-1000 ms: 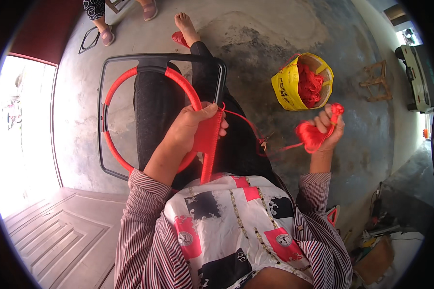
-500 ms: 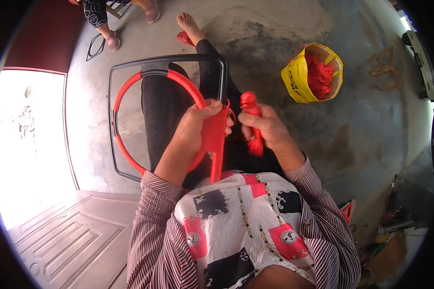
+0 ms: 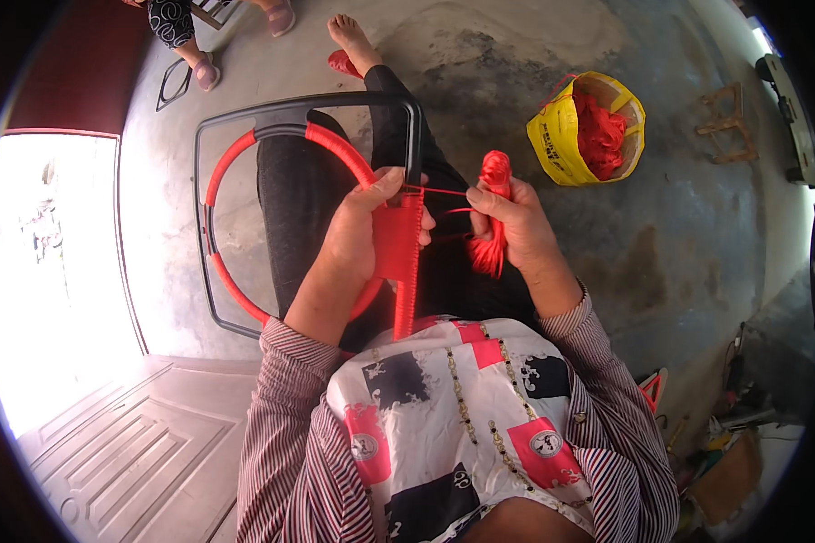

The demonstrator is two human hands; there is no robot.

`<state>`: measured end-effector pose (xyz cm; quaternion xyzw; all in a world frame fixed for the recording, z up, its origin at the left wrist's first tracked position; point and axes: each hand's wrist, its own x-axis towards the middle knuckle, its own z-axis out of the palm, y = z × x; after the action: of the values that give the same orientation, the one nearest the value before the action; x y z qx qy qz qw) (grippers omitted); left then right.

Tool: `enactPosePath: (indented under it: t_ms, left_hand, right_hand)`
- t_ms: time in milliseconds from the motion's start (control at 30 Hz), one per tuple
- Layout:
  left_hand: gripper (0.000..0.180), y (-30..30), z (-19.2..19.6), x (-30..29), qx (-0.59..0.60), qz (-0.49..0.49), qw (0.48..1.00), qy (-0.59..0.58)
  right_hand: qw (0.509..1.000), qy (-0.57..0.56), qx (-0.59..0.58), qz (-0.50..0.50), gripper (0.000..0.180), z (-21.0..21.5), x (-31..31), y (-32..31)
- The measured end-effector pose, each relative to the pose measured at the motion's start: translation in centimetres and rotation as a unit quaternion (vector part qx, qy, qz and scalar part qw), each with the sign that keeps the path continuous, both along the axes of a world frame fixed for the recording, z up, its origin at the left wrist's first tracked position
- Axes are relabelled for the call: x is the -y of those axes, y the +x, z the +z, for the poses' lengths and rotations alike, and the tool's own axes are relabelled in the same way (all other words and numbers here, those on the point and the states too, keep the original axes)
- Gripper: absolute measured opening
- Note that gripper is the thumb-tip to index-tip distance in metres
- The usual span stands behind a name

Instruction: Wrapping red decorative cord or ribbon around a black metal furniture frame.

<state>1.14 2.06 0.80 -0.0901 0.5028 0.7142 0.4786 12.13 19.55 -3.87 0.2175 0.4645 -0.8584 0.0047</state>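
Observation:
Across my lap lies a black frame, rectangular with rounded corners, with a ring inside it partly wrapped in red. My left hand is closed on the frame's right side, where a flat red panel and tight red wrapping cover the bar. In my right hand, to the right of the frame, is a bundle of red cord, its loose ends hanging below the fist. Two red strands stretch between the bundle and the frame by my left fingers.
A yellow bag holding red cord stands on the concrete floor ahead to the right. A small wooden stool is beyond it. Another person's legs show at the upper left. A panelled door is at the lower left.
My right hand has drawn the bundle a little right and away from the frame, and the strands now run taut. The frame and my left hand have shifted slightly left.

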Motion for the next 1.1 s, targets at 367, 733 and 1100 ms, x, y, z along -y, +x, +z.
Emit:
enactPosePath:
  t_ms: [367,733,1100]
  left_hand:
    - [0.018,0.3,-1.4,0.3,-0.002,0.02,1.0,-0.013]
    - [0.065,2.3,-1.1,-1.2,-0.237,0.188,0.95,0.077]
    - [0.05,1.2,-0.6,0.0,-0.095,0.09,0.982,0.134]
  right_hand:
    - [0.98,0.194,0.008,0.041,0.012,-1.8,-4.1,-0.7]
    - [0.593,0.752,-0.266,0.11,0.011,5.1,-1.4,-8.0]
    - [0.709,0.656,-0.233,-0.114,0.042,1.0,-1.8,-3.4]
